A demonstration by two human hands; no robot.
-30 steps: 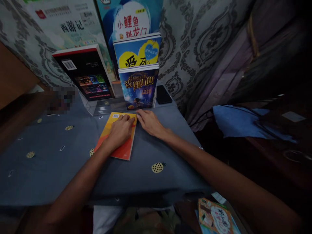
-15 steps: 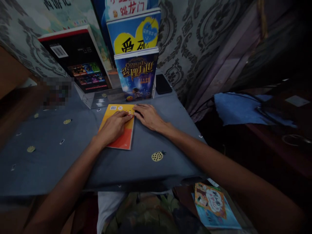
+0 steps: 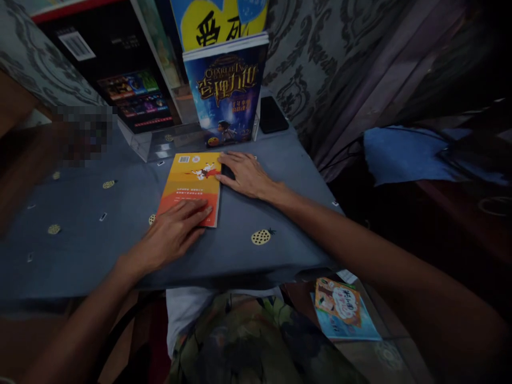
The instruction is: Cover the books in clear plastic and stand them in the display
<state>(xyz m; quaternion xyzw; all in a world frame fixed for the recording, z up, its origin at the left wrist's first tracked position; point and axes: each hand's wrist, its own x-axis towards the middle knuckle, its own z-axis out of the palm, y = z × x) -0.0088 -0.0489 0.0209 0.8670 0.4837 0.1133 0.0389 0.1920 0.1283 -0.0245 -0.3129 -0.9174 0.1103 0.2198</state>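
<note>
An orange and yellow book (image 3: 191, 183) lies flat, back cover up, on a grey-blue tablecloth (image 3: 80, 234) with small pineapple prints. My left hand (image 3: 172, 234) rests flat on the cloth with its fingertips on the book's near edge. My right hand (image 3: 246, 173) lies flat beside the book, fingers touching its far right corner. Neither hand grips anything.
Behind the book a clear stand (image 3: 160, 146) holds a dark blue book (image 3: 226, 88), a yellow and blue one (image 3: 218, 21) and a black one (image 3: 116, 80). A black phone (image 3: 273, 114) lies at the back right. A picture book (image 3: 342, 309) lies on the floor. Patterned curtain behind.
My left hand has slid back from the top of the orange book to its near edge, uncovering the cover. The right hand stays at the far corner. The view has tilted downward.
</note>
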